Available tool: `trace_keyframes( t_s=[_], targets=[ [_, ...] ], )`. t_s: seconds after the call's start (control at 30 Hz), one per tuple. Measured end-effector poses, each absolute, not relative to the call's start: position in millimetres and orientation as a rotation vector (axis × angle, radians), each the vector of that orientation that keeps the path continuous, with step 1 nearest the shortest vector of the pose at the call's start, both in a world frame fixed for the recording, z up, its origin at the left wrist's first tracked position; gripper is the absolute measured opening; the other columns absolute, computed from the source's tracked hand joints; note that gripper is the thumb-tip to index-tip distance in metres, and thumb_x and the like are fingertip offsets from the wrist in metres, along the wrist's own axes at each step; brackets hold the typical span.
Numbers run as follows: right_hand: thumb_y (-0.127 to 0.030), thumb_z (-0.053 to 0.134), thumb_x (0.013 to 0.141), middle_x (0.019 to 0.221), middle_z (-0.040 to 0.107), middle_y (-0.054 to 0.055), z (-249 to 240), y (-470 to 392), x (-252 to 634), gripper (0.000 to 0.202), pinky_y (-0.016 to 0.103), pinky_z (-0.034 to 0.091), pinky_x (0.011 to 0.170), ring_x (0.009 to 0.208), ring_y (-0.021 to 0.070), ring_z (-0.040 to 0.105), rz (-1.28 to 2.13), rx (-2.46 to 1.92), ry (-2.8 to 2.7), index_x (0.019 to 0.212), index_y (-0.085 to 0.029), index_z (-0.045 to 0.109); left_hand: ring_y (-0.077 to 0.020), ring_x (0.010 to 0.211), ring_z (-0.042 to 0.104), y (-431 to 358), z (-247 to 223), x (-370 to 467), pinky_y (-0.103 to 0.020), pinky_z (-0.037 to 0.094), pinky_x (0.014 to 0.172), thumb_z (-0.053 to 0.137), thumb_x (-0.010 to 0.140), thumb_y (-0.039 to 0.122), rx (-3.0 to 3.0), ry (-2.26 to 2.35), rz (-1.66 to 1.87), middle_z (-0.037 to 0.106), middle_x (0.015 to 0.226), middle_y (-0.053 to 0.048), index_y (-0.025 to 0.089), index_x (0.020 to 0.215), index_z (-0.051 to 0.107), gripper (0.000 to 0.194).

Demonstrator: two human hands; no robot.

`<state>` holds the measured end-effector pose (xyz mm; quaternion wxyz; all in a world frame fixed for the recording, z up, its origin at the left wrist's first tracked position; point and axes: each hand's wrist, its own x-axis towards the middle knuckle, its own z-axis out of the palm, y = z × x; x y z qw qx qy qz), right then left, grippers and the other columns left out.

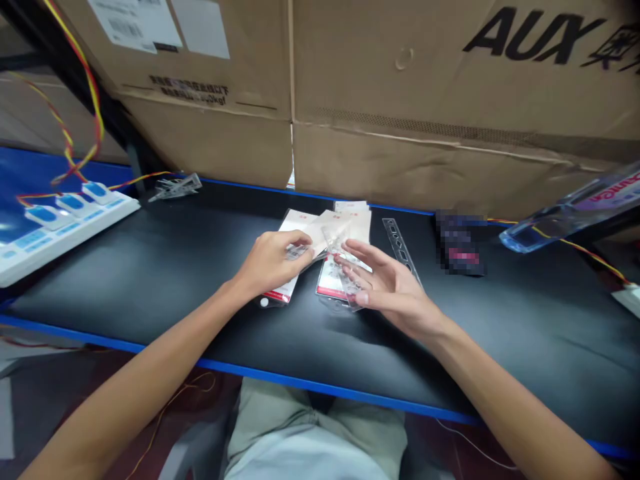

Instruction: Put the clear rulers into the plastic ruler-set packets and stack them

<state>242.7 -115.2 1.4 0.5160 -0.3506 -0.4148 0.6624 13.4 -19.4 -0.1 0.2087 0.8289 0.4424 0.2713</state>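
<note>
Near the middle of the black table, my left hand (273, 261) has thumb and fingers closed on a cream card packet (323, 230) with clear plastic about it. My right hand (395, 287) has its fingers apart, beside a crumpled clear plastic sleeve (353, 283); whether they touch it I cannot tell. Under and between the hands lie a white packet with a red stripe (333, 283) and a similar packet (280, 290) to the left. Further cream cards (361, 223) overlap behind them. My fingers hide part of the packets.
Right of the packets lies a clear stencil ruler (397, 243), then a blurred dark object (457, 243). A plastic bottle (565, 210) is at the right. A power strip (75, 223) with plugs lies at the left, near clear plastic pieces (177, 187). Large cardboard boxes (350, 73) stand behind.
</note>
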Motion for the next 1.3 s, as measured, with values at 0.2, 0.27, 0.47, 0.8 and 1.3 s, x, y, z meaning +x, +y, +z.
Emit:
trace_keyframes(
  t_s=[0.2, 0.27, 0.47, 0.8, 1.3],
  targets=[
    [-0.028, 0.098, 0.058, 0.167, 0.036, 0.005, -5.7, -117.8, 236.6, 0.090, 0.050, 0.036, 0.123, 0.149, 0.0313, 0.043, 1.465, -0.919, -1.178, 0.140, -0.033, 0.060, -0.0165, 0.073, 0.070, -30.7, 3.7, 18.6, -0.027, 0.050, 0.072, 0.064, 0.088, 0.031, 2.301, 1.170, 0.860, 0.080, 0.091, 0.000, 0.021, 0.090, 0.077, 0.016],
    [-0.029, 0.099, 0.056, 0.172, 0.022, 0.004, -6.8, -119.1, 236.8, 0.099, 0.049, 0.037, 0.123, 0.151, 0.0322, 0.039, 1.401, -0.926, -1.277, 0.145, -0.036, 0.056, -0.0162, 0.073, 0.069, -35.0, 4.5, 21.7, -0.028, 0.049, 0.072, 0.064, 0.087, 0.030, 2.314, 1.168, 0.839, 0.080, 0.089, 0.001, 0.021, 0.090, 0.077, 0.015],
    [-0.033, 0.093, 0.068, 0.162, 0.041, 0.010, -8.3, -122.0, 237.6, 0.077, 0.044, 0.054, 0.106, 0.141, 0.0321, 0.052, 0.963, -1.117, -1.672, 0.139, -0.030, 0.061, -0.0152, 0.069, 0.066, -40.6, 5.5, 26.8, -0.027, 0.051, 0.071, 0.067, 0.083, 0.028, 2.262, 1.194, 0.795, 0.078, 0.084, 0.002, 0.022, 0.084, 0.077, 0.012],
    [-0.037, 0.078, 0.088, 0.112, 0.072, 0.006, -9.6, -125.2, 233.3, 0.029, 0.036, 0.061, 0.081, 0.096, 0.0216, 0.070, 0.677, -1.181, -1.800, 0.113, -0.026, 0.067, -0.0141, 0.064, 0.068, -43.6, 5.0, 27.9, -0.024, 0.054, 0.065, 0.066, 0.081, 0.026, 2.144, 1.169, 0.830, 0.079, 0.079, 0.002, 0.021, 0.079, 0.078, 0.013],
    [-0.053, 0.066, 0.094, 0.137, 0.061, 0.010, -4.1, -128.9, 231.7, 0.035, 0.036, 0.055, 0.075, 0.083, 0.0189, 0.068, 0.426, -1.433, -2.074, 0.114, -0.024, 0.063, -0.0145, 0.068, 0.071, -47.7, 4.8, 29.4, -0.023, 0.057, 0.066, 0.073, 0.081, 0.028, 2.146, 1.124, 0.851, 0.078, 0.078, 0.003, 0.020, 0.079, 0.078, 0.009]
  ],
)
